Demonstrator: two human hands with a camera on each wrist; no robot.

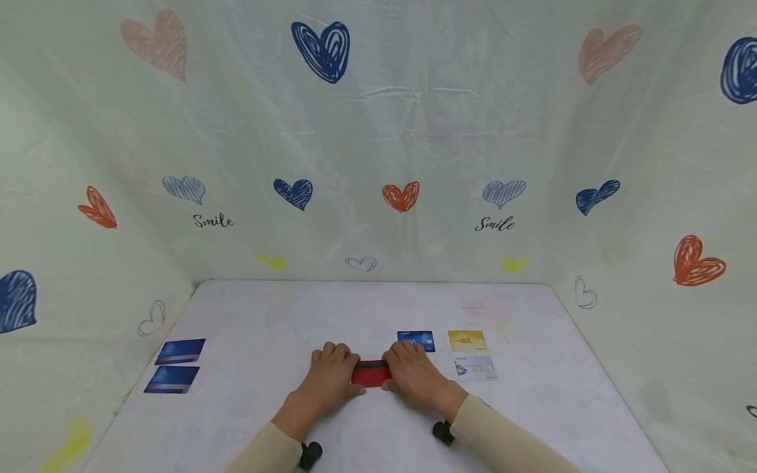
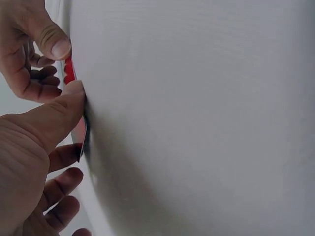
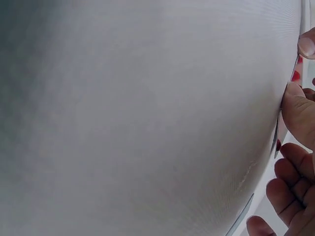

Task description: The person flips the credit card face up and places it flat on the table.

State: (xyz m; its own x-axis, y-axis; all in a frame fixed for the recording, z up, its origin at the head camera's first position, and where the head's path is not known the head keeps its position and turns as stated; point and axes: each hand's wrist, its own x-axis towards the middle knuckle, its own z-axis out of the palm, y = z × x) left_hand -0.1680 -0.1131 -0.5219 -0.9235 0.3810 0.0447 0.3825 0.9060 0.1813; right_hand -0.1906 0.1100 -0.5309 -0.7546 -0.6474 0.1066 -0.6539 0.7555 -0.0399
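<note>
A red card (image 1: 371, 376) with a dark stripe along its far edge lies level between both hands, at the middle of the white table. My left hand (image 1: 328, 374) pinches its left end, thumb on the near side and fingers on the far side. At the other end my right hand (image 1: 416, 376) pinches it the same way. In the left wrist view the card (image 2: 69, 70) shows edge-on as a thin red strip close over the tabletop. A blue card (image 1: 416, 339) lies just beyond the right hand, its lower part hidden by the fingers.
To the right a gold card (image 1: 468, 341) lies above a silver-white card (image 1: 476, 368). Two blue cards (image 1: 180, 351) lie one above the other at the table's left edge. A curtain (image 1: 378, 131) printed with hearts hangs behind the white table (image 1: 284, 309).
</note>
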